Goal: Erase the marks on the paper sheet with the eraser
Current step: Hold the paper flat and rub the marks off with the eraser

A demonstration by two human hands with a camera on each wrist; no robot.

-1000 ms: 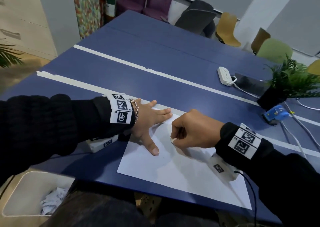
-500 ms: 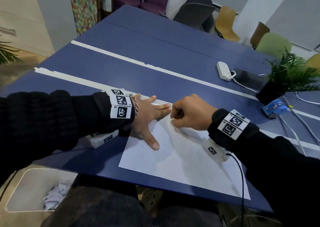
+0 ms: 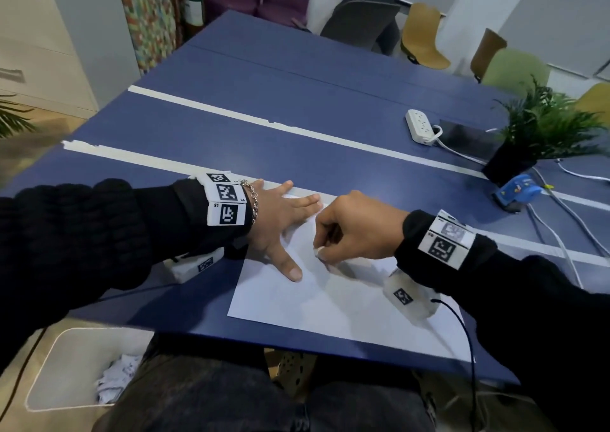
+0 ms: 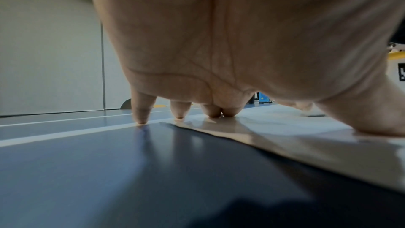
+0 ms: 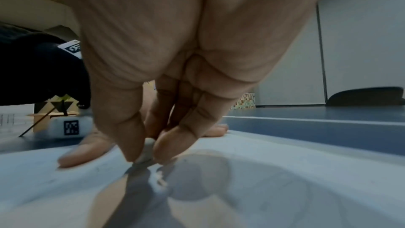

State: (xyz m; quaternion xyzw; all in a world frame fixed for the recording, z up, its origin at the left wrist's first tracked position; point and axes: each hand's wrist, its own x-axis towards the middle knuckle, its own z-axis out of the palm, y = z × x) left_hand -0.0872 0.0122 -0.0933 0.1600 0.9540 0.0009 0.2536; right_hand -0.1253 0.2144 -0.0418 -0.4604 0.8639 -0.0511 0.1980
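Observation:
A white paper sheet lies on the blue table near its front edge. My left hand lies flat with spread fingers on the sheet's upper left corner; its fingertips press down on the paper. My right hand is curled and pinches a small white eraser between thumb and fingers, its tip against the sheet. In the right wrist view the eraser touches the paper just beside my left thumb. Only faint marks show on the sheet.
Two white tape lines cross the blue table. At the right stand a power strip, a black phone, a potted plant and a blue device with cables. A white bin with crumpled paper sits below the left edge.
My right hand with the eraser went up toward the left fingertips, then came back down and left, close to the left thumb. The left hand stays in place.

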